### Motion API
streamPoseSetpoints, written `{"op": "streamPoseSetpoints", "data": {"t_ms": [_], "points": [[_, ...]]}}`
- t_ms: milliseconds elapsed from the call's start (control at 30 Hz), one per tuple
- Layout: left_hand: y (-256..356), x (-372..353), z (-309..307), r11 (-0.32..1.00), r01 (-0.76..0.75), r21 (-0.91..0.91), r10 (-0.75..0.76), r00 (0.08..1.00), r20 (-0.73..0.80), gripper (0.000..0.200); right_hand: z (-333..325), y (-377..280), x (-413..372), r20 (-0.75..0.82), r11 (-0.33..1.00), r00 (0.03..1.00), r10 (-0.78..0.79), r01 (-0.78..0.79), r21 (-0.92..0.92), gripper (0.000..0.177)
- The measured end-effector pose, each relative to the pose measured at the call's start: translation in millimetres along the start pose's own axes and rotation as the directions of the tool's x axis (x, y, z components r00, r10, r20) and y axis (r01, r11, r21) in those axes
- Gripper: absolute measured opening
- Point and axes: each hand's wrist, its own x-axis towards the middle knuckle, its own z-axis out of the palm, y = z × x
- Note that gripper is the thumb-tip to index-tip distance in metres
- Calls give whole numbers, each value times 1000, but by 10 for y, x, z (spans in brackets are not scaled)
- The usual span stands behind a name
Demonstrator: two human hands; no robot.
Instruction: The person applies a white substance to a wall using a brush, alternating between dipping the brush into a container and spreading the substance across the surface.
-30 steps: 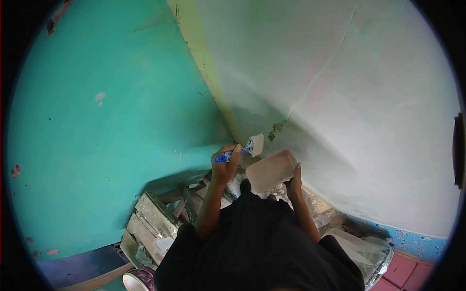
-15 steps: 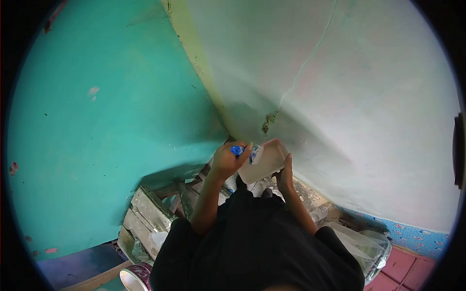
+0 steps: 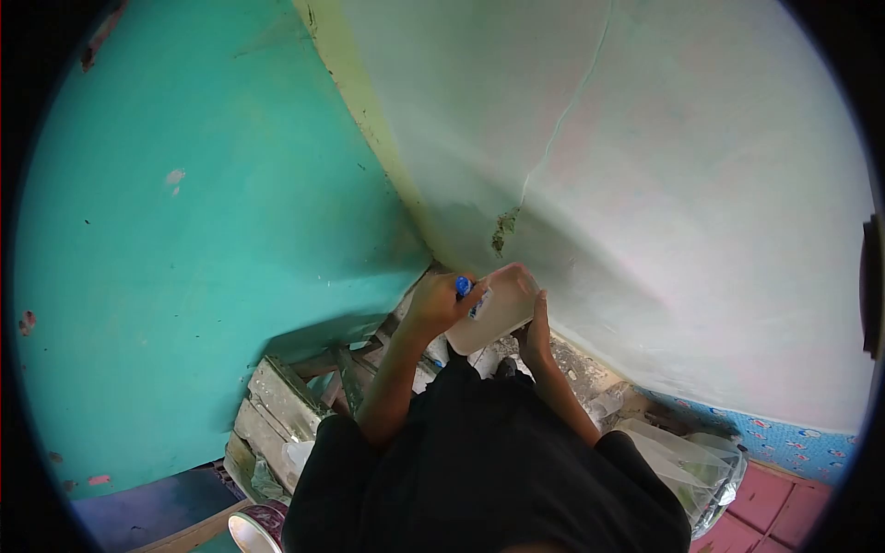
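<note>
My left hand (image 3: 441, 304) is closed round a paintbrush (image 3: 464, 287) with a blue handle; its pale, blue-marked head dips over the left side of a shallow container. My right hand (image 3: 536, 336) grips the right edge of this pale, rounded rectangular container (image 3: 502, 323), thumb along the rim and fingers underneath. The container is tilted, and whitish material coats its inside. Behind it, the white wall (image 3: 645, 230) has a long crack running down to a chipped patch (image 3: 503, 230).
A green wall (image 3: 203, 203) meets the white one in the corner. Worn wooden boards (image 3: 277, 401) stand at lower left, near a round tin (image 3: 255, 530). Clear plastic bags (image 3: 687, 461) lie at lower right, beside pink floor tiles (image 3: 770, 521).
The view has shifted slightly. My left hand has turned the brush, so its head sits lower and closer to the container's left side. The right hand keeps its hold.
</note>
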Motion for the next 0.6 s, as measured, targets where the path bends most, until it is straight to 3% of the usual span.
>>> {"op": "streamPoseSetpoints", "data": {"t_ms": [200, 400, 500, 600], "points": [[-69, -43, 134, 999, -44, 31, 46, 996, -81, 33, -35, -33, -27, 8, 998, 1000, 28, -27, -53, 66], [26, -167, -55, 992, 80, -94, -97, 976, -193, 29, -13, 12, 5, -59, 999, 998, -16, 13, -53, 70], [-118, -248, 43, 891, 26, -452, -214, 904, -369, 30, -16, 29, 3, -82, 998, 997, -9, 4, -66, 71], [-158, -377, 52, 700, 192, -688, -516, 802, -301, 28, -50, 99, 69, -134, 999, 991, 9, -15, -41, 72]]}}
